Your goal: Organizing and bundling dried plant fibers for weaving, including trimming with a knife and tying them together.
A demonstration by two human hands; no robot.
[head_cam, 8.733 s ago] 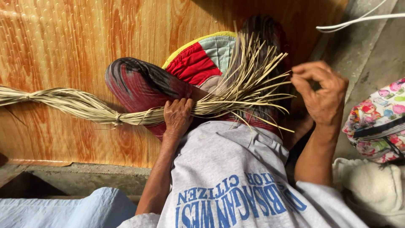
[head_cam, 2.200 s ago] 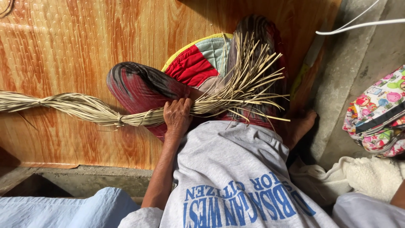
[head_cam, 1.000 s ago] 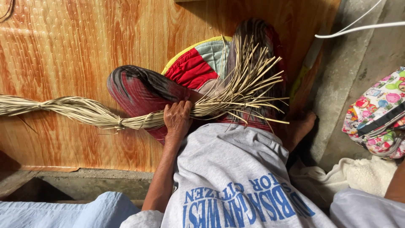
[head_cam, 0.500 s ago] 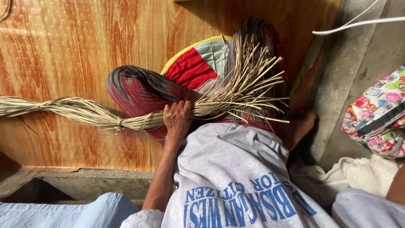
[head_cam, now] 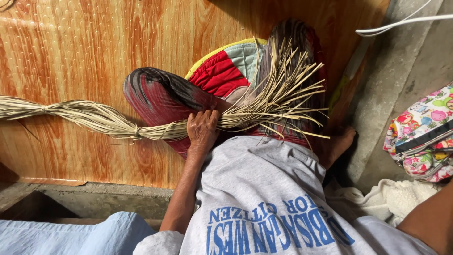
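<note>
A long bundle of dried straw fibres (head_cam: 108, 120) is seen stretched across a wood-patterned floor covering (head_cam: 85, 56), pinned against a raised knee by the left hand (head_cam: 203, 128). The grip of that hand is clenched around the bundle just past a small tie (head_cam: 137, 133) in the strands, with the knuckles turned up towards the camera and the fingers curled over the top. The forearm is held nearly straight, running up from the lower edge of the view to the knee, and the wrist is bent slightly over the fibres. To the right of the hand, the loose ends (head_cam: 283, 94) are fanned out over a dark red patterned skirt (head_cam: 160, 97) and a quilted cushion (head_cam: 222, 71).

Of the right side only a stretch of forearm (head_cam: 429, 222) is shown at the lower right corner; the hand itself is out of view, so its grip cannot be told.

The risk is judged to lie in the splayed ends: with only one hand on the bundle, stiff strands could be sprung out of order or slid from under the fingers if the clench were eased. The tie looks slight, and a sideways pull could loosen it. A floral bag (head_cam: 424, 141) is left well apart on the concrete.
</note>
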